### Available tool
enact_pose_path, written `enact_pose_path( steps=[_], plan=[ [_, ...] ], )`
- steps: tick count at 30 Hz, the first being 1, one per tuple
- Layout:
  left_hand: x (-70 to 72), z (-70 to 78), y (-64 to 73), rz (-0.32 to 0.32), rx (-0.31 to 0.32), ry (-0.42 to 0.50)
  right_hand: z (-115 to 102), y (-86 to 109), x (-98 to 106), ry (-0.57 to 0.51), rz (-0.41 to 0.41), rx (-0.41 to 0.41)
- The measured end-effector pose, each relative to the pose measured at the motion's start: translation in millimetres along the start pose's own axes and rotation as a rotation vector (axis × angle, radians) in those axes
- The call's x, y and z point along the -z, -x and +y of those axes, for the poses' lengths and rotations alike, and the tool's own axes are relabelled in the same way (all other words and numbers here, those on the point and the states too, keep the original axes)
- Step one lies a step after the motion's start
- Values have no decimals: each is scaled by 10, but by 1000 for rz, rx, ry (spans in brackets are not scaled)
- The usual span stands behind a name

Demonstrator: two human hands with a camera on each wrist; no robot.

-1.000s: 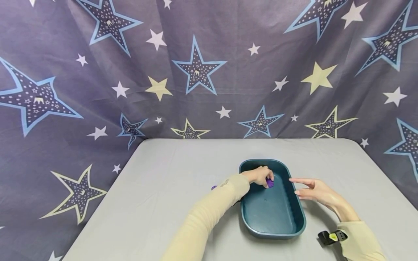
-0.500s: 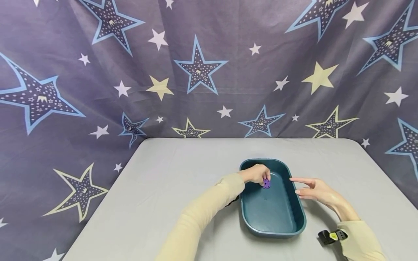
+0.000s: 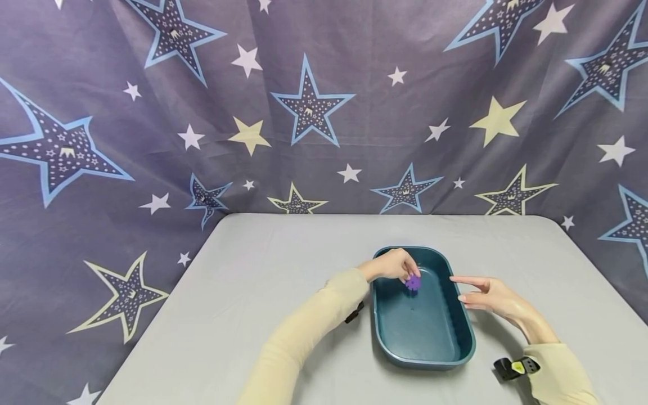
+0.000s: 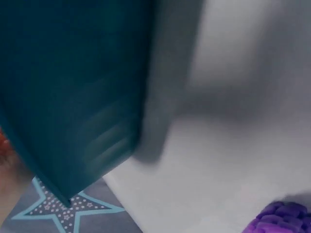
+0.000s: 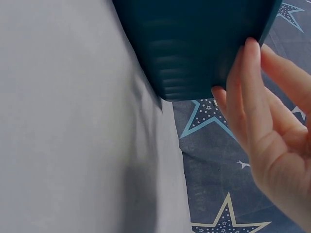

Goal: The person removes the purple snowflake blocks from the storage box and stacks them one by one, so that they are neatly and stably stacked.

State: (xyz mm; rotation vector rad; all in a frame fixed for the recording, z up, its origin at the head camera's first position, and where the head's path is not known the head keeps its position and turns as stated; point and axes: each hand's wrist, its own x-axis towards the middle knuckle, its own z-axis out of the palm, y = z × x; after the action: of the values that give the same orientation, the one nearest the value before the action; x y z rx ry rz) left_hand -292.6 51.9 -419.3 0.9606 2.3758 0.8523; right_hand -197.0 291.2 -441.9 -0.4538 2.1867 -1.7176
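The deep teal tub [image 3: 420, 332] stands on the table, its long sides running away from me. Over its far left part, my left hand [image 3: 392, 264] pinches a small purple disc with a notched rim [image 3: 413, 282] at the fingertips. At the edge of the left wrist view, a blurred bit of the left hand [image 4: 6, 160] shows beyond the tub wall [image 4: 82, 97]. My right hand [image 3: 493, 295] touches the tub's right side with extended fingers, also in the right wrist view, where its fingertips meet the tub wall [image 5: 194, 48].
Another purple thing with a bumpy, scaly surface [image 4: 279, 219] lies on the table in the left wrist view; in the head view it is hidden. The light grey table [image 3: 283, 270] ends at a star-patterned cloth [image 3: 324, 157]. A black wrist device [image 3: 513, 368] sits below the right hand.
My left hand has drawn back a little left and up, and the purple disc has shifted slightly left and turned. The left forearm has moved left. The right hand and tub stay put.
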Motion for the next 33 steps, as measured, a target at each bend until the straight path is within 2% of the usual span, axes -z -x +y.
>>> enact_pose_path(
  steps=[7, 11, 17, 25, 33],
  plan=[
    [133, 103, 164, -39, -2, 125, -13, 0, -11, -9, -1, -7],
    [216, 102, 281, -39, -14, 192, 0, -4, -3, -32, -3, -4],
    [397, 67, 536, -5, -31, 190, 2, -6, 3, -25, -9, -13],
    [595, -170, 873, 77, -40, 245, -16, 12, -12, -18, 21, -30],
    [631, -423, 1140, 136, 32, 275, -2, 9, -14, -41, 12, -29]
  ],
)
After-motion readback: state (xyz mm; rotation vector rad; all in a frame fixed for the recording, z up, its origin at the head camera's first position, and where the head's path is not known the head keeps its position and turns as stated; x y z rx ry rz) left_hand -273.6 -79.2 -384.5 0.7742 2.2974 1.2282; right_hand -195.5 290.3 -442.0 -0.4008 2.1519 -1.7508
